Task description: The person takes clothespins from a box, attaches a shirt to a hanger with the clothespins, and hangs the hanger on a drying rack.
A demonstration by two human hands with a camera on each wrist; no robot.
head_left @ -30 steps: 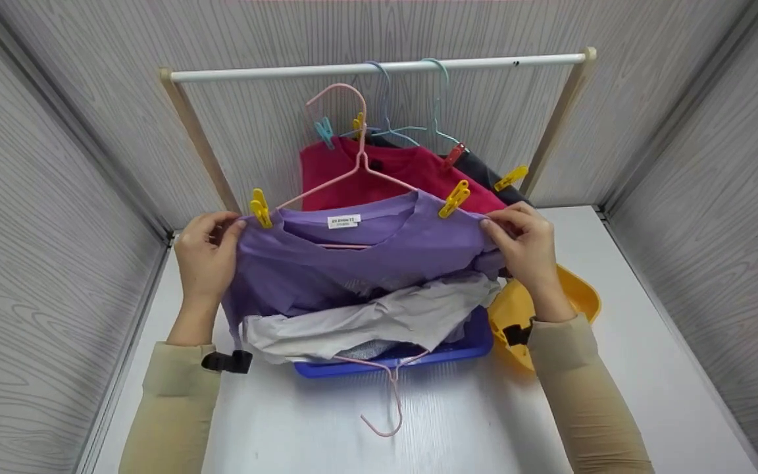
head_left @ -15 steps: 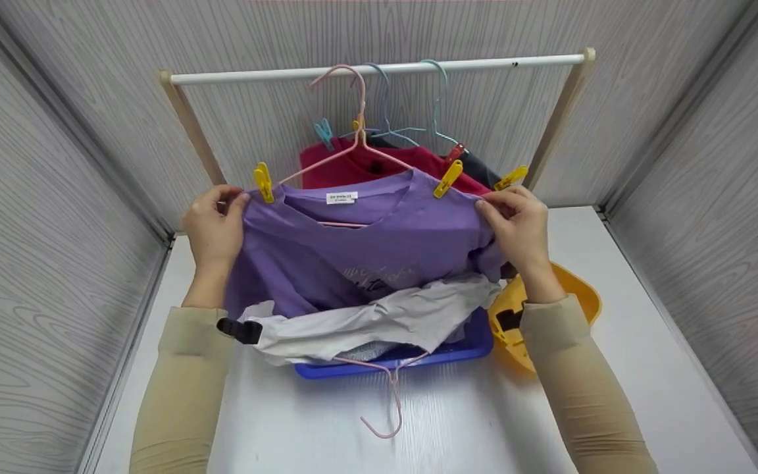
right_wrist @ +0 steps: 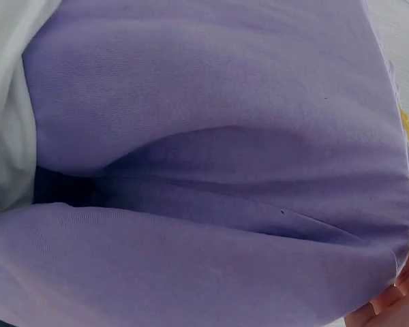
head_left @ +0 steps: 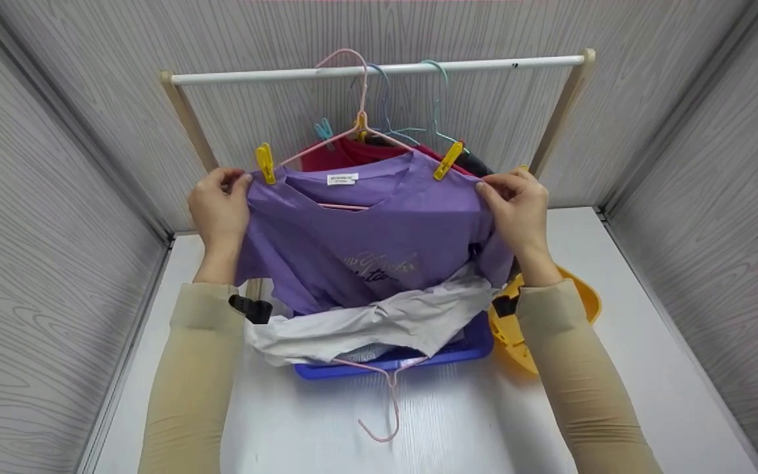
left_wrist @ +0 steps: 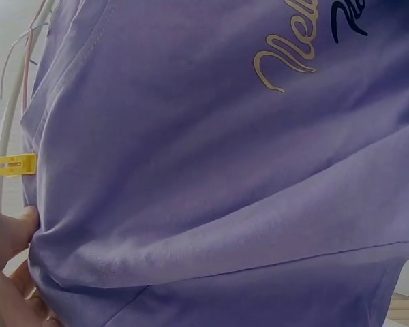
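A purple T-shirt [head_left: 353, 243] hangs on a pink hanger [head_left: 364, 99], spread between both hands. My left hand [head_left: 221, 207] pinches its left shoulder between thumb and fingers; my right hand [head_left: 520, 210] pinches the right shoulder. Yellow clothespins, one on the left [head_left: 265, 163] and one on the right [head_left: 449, 160], clip the shirt near its neckline. The pink hook rises above the white rod [head_left: 234, 77]; whether it touches the rod I cannot tell. In the left wrist view the thumb [left_wrist: 24, 228] presses on the purple cloth. Fingertips [right_wrist: 388, 300] show at the cloth's edge in the right wrist view.
Behind the shirt, a red garment [head_left: 333, 157] and a dark one hang from blue and teal hangers [head_left: 437, 99]. Below lie a white garment [head_left: 366, 326] with another pink hanger [head_left: 392, 401], and a blue basket [head_left: 326, 372]. A yellow container [head_left: 576, 296] stands at right.
Both hands have lifted the purple T-shirt and its hanger upward. The hook has gone from below the rod to above it. The white garment stays low on the basket.
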